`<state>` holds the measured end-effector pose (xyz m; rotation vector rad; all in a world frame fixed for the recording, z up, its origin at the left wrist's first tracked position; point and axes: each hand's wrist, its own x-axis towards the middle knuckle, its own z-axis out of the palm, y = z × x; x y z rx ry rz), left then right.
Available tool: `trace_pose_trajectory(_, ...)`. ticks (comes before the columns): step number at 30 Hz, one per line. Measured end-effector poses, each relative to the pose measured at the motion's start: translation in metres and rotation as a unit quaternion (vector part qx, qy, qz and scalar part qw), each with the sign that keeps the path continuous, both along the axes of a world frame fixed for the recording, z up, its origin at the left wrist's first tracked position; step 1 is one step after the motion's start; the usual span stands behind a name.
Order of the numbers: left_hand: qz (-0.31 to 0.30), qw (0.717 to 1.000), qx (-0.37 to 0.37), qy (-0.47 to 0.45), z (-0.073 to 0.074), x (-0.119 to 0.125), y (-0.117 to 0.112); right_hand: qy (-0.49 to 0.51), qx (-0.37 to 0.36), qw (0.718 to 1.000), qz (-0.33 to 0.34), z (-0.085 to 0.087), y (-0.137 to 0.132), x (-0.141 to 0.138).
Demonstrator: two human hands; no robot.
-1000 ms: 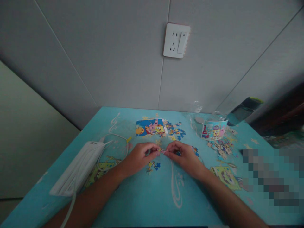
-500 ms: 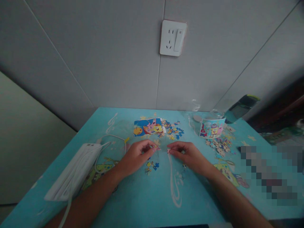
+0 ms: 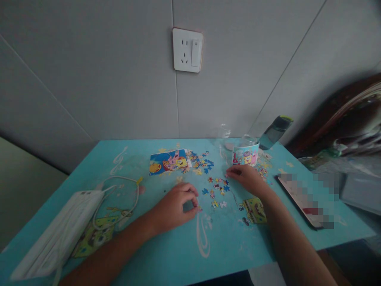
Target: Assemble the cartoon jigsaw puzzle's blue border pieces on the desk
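puzzle pieces [image 3: 216,190] lay loose on blue table [image 3: 166,254], between my hands. left hand [image 3: 175,206] curled, fingertips pinching small piece at table surface. right hand [image 3: 245,176] flat, fingers reaching into scatter near printed cup [image 3: 245,154]. best: keep pinch light, sort by colour before joining.

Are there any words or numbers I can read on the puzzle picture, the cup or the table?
None can be read.
Colourful cartoon puzzle picture card: drawings only, any print too small.
Clear plastic tub with cartoon label: label too blurred.
Turquoise cartoon-printed table cover: white swirls and drawings, no legible words.
White wall socket with switch: no markings legible.
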<state>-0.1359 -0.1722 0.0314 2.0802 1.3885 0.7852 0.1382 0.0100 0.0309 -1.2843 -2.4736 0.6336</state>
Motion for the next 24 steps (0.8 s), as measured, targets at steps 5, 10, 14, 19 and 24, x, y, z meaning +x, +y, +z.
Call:
trace_pose_trajectory(5, -0.001, 0.996, 0.021, 0.088, -0.002, 0.02, 0.014, -0.017, 0.029, 0.999, -0.007, -0.003, -0.005, -0.01)
trace_pose_trajectory(10, 0.047, 0.986, 0.048, 0.152, -0.005, 0.031, 0.014, -0.005, 0.085, 0.996, -0.015, -0.007, -0.014, -0.021)
trace_pose_trajectory(14, 0.071, 0.978, 0.07, 0.185, -0.007, 0.036, 0.01, 0.024, 0.127, 0.99, 0.05, -0.012, -0.027, -0.049)
trace_pose_trajectory(19, 0.077, 0.969, 0.102, 0.21, -0.004, 0.029, 0.005, -0.011, 0.164, 0.983, 0.084, -0.012, -0.039, -0.073)
trace_pose_trajectory(24, 0.095, 0.949, 0.14, 0.267, 0.002, -0.001, -0.001, -0.034, 0.178, 0.977, 0.117, -0.007, -0.049, -0.071)
